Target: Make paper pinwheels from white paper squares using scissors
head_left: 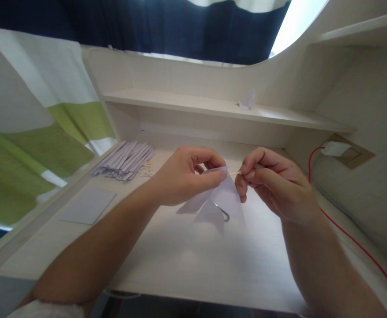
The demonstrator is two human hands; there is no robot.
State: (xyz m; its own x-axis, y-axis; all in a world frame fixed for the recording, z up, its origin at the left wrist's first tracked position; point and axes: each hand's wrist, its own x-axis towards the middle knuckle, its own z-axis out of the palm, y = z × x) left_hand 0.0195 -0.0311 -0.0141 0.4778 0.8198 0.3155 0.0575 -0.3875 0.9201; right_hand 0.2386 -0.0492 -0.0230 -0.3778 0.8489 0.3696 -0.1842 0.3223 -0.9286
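Observation:
Over the middle of the desk my left hand (pixel 193 176) is closed, pinching a folded sheet of white paper (pixel 224 196) near its top corner between thumb and fingers. My right hand (pixel 272 185), just to the right, has thumb and forefinger pressed together on a thin cream string (pixel 235 173). That string runs from the paper's tip to the right fingertips. Below the left hand, a thin dark hook (pixel 225 215) shows against the paper's lower part; its other end is hidden, and I cannot tell what it is fixed to.
At the back left of the pale desk (pixel 193 269) lies a pile of narrow folded paper strips (pixel 125 160), with small cream string pieces (pixel 146 169) beside it. A flat paper stack (pixel 88 205) is nearer. Crumpled paper (pixel 246 100) sits on the shelf. A red cable (pixel 352 238) runs along the right.

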